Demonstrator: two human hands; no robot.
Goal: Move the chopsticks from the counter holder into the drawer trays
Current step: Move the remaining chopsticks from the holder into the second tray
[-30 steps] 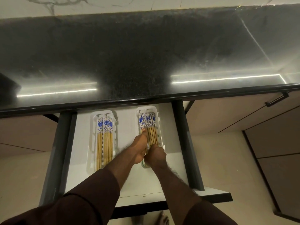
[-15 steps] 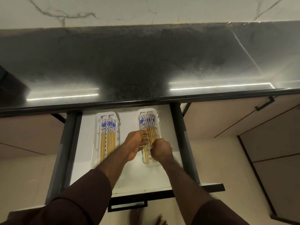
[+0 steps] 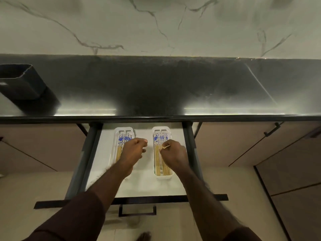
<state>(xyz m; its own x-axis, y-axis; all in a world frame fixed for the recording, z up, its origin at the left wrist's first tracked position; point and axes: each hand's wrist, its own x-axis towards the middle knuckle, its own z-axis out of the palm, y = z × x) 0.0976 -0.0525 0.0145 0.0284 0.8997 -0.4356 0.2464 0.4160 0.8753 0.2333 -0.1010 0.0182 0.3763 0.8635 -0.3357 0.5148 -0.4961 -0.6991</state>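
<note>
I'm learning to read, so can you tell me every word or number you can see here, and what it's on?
There are no words or numbers to read anywhere.
The blue-and-white tops of the wooden chopsticks in the white plastic trays carry only a pattern, too small to make out.
The black rectangular holder on the dark counter shows no label.

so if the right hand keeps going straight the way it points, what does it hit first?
Likely the blue-patterned ends of the chopsticks in the right tray, then the tray's far wall. The right hand points toward the counter; its height above the chopsticks is unclear.
</note>
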